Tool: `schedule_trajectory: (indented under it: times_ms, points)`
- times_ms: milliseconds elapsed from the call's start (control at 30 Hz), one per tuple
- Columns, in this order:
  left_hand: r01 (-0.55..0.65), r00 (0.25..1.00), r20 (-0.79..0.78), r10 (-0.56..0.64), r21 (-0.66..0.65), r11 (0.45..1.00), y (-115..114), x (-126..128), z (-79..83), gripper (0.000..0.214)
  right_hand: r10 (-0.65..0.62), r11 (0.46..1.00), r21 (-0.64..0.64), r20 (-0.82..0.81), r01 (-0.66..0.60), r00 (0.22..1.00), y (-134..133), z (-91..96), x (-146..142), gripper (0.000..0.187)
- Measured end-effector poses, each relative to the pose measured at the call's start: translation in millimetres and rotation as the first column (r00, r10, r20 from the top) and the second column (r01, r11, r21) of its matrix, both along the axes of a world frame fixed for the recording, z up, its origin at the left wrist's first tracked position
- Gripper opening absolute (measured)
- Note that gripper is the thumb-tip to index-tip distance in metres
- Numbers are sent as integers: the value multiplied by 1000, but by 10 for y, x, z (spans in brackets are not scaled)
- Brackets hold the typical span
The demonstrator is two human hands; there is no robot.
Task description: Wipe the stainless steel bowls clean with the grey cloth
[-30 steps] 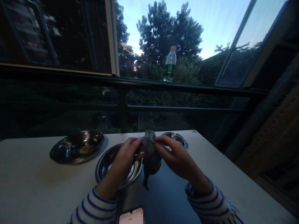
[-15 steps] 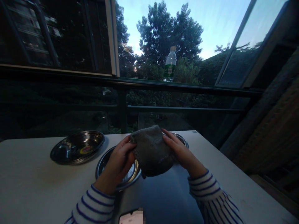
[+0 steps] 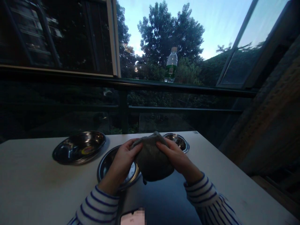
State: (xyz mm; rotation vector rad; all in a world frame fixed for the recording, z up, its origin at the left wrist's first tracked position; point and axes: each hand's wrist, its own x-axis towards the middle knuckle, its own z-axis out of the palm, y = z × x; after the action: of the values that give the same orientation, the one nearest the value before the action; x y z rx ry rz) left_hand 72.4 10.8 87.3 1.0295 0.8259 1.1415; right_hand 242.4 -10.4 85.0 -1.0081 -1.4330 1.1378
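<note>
Both hands hold a grey cloth [image 3: 152, 161] above the table, bunched between them. My left hand [image 3: 123, 162] pinches its upper left edge with closed fingers. My right hand [image 3: 174, 156] grips its upper right side, fingers pressed on the fabric. Under the cloth and my left hand lies a steel bowl [image 3: 105, 164] on the white table [image 3: 35, 187]. A smaller steel bowl [image 3: 179, 140] sits just beyond my right hand. Both sleeves are striped.
A third, wider steel bowl [image 3: 78, 147] rests at the left. A phone [image 3: 133, 217] lies at the near edge on a dark mat [image 3: 164, 197]. A water bottle [image 3: 171, 65] stands on the railing [image 3: 187, 89] behind the table. The table's right edge drops off.
The cloth went from a narrow hanging bunch to spread wide between the hands, and is now gathered lower and rounder. Both hands have drawn closer together at its top.
</note>
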Motion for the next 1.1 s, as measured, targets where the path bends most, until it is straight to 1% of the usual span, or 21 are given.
schedule_trajectory:
  times_ms: [67,133,200,267,300,333,367,400,433,500,567,600,667,700,733,800,833,933,1000,1067,1100]
  points:
    - [-122,988,-88,124,30,992,25,-51,28,38,-70,997,18,-43,71,997,40,-35,-1,33]
    - [-234,954,-169,248,96,967,40,-124,81,40,-183,982,30,-46,185,982,68,-60,14,32]
    - [-274,922,-229,310,178,945,24,-203,139,41,-280,960,25,-11,280,960,63,-89,43,31]
    - [-259,883,-320,344,279,925,-36,-280,171,39,-340,940,18,31,340,940,22,-136,79,32]
    - [-216,857,-385,343,337,917,-81,-316,167,36,-363,932,18,51,362,930,-9,-169,98,33]
    - [-142,820,-468,331,393,908,-133,-352,147,32,-387,922,23,72,386,919,-43,-206,118,33]
    - [-24,767,-570,294,433,901,-190,-386,109,28,-415,910,33,96,414,905,-78,-246,136,33]
    - [119,703,-662,260,469,875,-248,-419,56,26,-444,896,47,119,442,888,-111,-287,153,33]
    - [253,637,-734,235,486,837,-304,-449,-11,24,-469,883,62,135,465,873,-140,-327,166,33]
    - [396,545,-791,277,534,747,-397,-500,-168,25,-504,864,93,152,495,850,-178,-399,180,32]
    - [488,433,-834,341,535,690,-454,-533,-327,27,-523,852,108,157,512,838,-192,-454,174,32]
    - [534,364,-861,354,505,678,-469,-545,-397,28,-528,849,102,154,518,835,-191,-477,165,33]
    - [581,256,-863,435,497,644,-473,-563,-508,30,-533,846,77,132,528,836,-182,-514,144,35]
    - [610,214,-856,470,493,620,-467,-572,-547,31,-530,848,65,114,526,840,-176,-530,135,35]
    - [624,182,-850,494,488,610,-458,-582,-575,34,-525,851,57,97,522,846,-170,-545,130,35]
    - [636,158,-852,499,475,609,-438,-607,-599,36,-515,857,48,78,513,854,-159,-570,128,35]
    - [630,162,-859,486,469,619,-429,-621,-596,36,-514,858,44,76,512,854,-154,-578,129,34]
    - [574,228,-869,438,484,661,-413,-660,-522,34,-532,847,65,84,528,842,-152,-586,126,34]
    - [511,288,-858,424,513,690,-409,-675,-432,33,-540,839,147,118,523,833,-165,-583,104,33]
    - [443,336,-851,405,522,729,-406,-679,-334,33,-545,827,277,183,489,818,-190,-584,67,31]
    - [401,356,-849,390,516,757,-404,-677,-289,33,-552,815,349,221,463,804,-204,-589,46,31]
